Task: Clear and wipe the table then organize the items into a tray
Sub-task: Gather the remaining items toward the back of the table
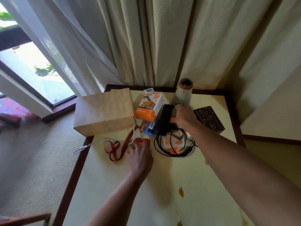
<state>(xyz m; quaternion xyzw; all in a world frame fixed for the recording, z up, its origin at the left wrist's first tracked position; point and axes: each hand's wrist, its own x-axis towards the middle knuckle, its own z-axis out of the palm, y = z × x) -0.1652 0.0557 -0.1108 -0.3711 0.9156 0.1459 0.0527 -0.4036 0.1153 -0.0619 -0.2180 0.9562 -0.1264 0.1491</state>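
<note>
While both bare arms reach forward, the task's items sit clustered on the far half of the cream surface with a dark wooden border (pixel 162 176).

Left grip (pixel 140 154): fingers stretched nearly straight, tips touching a small orange piece (pixel 143 140) beside a looped red ribbon (pixel 116 150). Motion blur hides finer detail, and no hold can be made out.

Right grip (pixel 183 116): fingers curled against the right side of a black oblong device (pixel 165 114), which it holds near the upper end.

Item positions:
- A flat brown kraft-paper bag (pixel 104 111) lies at the far left, overhanging the edge.
- An orange-and-white charger box (pixel 149 106) leans just right of the bag.
- A blue packet (pixel 150 128) lies below that box.
- A coiled black cable (pixel 158 145) lies over a small white-and-orange box (pixel 171 141), below the right grip.
- A dark patterned box (pixel 210 119) sits to the right.
- A white conical vase with a brown rim (pixel 184 92) stands at the back edge.

Amber stains (pixel 181 191) mark the near part of the surface. Pale curtains (pixel 162 38) hang behind.
</note>
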